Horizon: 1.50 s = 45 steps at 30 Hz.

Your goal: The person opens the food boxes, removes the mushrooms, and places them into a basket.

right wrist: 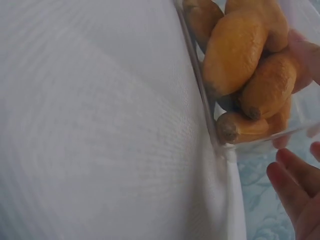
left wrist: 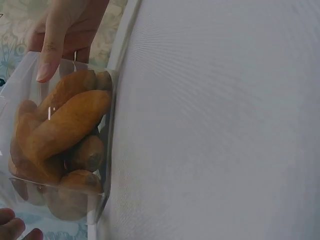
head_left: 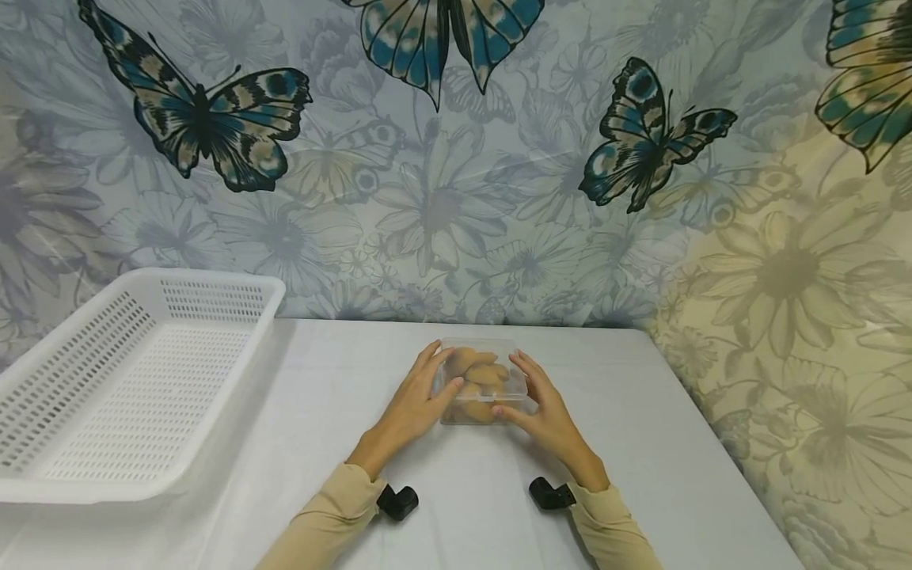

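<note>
A clear plastic box (head_left: pixel 484 416) stands on the white tabletop between my two hands. Inside lie several orange-brown oblong pieces (left wrist: pixel 72 122), like small sweet potatoes; their exact kind is hard to tell. My left hand (head_left: pixel 419 397) holds the box's left side, its thumb over the top edge. On the other side, my right hand (head_left: pixel 543 408) grips the right side, thumb at the front. A thumb (left wrist: pixel 49 65) lies against the clear wall in the left wrist view. Fingertips (right wrist: pixel 292 182) show beside the box in the right wrist view.
A large white perforated basket (head_left: pixel 245 356) stands at the left of the table (head_left: pixel 335 372). Behind the table is a wall covering (head_left: pixel 442 206) with butterflies and flowers. The table's right edge slants down to the lower right. A black wrist camera sits on each sleeve.
</note>
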Each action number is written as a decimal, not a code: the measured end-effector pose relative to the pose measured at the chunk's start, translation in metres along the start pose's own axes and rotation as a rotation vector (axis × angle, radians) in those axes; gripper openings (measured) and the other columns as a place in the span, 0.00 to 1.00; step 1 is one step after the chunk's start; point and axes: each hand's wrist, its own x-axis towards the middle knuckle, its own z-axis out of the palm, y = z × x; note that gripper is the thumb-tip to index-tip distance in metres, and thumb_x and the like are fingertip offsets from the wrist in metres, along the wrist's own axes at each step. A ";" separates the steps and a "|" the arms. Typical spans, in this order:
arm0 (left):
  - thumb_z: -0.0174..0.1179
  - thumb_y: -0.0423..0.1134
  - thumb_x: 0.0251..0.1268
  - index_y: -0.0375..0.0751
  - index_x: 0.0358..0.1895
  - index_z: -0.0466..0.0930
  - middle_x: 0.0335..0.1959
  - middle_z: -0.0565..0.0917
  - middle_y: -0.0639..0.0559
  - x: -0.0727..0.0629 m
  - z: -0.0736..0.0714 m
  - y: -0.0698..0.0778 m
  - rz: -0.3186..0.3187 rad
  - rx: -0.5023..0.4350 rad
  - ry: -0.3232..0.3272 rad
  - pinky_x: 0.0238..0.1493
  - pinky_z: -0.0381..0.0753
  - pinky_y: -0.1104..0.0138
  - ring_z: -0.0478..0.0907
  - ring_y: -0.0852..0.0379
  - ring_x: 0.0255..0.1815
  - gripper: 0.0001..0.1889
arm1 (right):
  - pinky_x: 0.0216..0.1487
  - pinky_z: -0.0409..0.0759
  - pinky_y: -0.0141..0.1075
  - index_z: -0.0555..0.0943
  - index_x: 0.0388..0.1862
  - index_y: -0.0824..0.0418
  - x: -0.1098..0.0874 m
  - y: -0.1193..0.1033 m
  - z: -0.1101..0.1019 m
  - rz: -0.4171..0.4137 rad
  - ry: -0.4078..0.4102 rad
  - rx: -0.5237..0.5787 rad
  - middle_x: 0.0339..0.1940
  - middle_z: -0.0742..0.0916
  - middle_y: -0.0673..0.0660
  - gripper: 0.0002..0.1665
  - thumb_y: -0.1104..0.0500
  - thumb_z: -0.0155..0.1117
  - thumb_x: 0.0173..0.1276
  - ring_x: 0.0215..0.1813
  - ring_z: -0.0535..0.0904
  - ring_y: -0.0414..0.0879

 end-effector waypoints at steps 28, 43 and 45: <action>0.69 0.42 0.61 0.38 0.61 0.79 0.70 0.73 0.44 -0.002 0.004 0.007 0.302 0.167 0.035 0.77 0.60 0.48 0.57 0.39 0.78 0.25 | 0.58 0.81 0.54 0.67 0.71 0.67 0.000 -0.005 0.003 -0.074 0.069 -0.073 0.74 0.66 0.71 0.48 0.63 0.80 0.52 0.70 0.68 0.70; 0.68 0.37 0.62 0.34 0.61 0.78 0.71 0.72 0.43 -0.005 0.017 -0.005 0.371 0.074 0.091 0.78 0.58 0.48 0.55 0.40 0.79 0.25 | 0.57 0.82 0.54 0.69 0.70 0.67 0.000 -0.009 0.003 -0.018 0.083 -0.077 0.74 0.68 0.67 0.48 0.61 0.81 0.51 0.69 0.71 0.68; 0.68 0.38 0.62 0.34 0.61 0.78 0.71 0.72 0.43 -0.005 0.017 -0.006 0.376 0.081 0.094 0.78 0.59 0.48 0.56 0.39 0.79 0.25 | 0.57 0.82 0.54 0.69 0.70 0.68 0.000 -0.010 0.004 -0.015 0.085 -0.076 0.74 0.69 0.68 0.49 0.62 0.81 0.50 0.69 0.70 0.68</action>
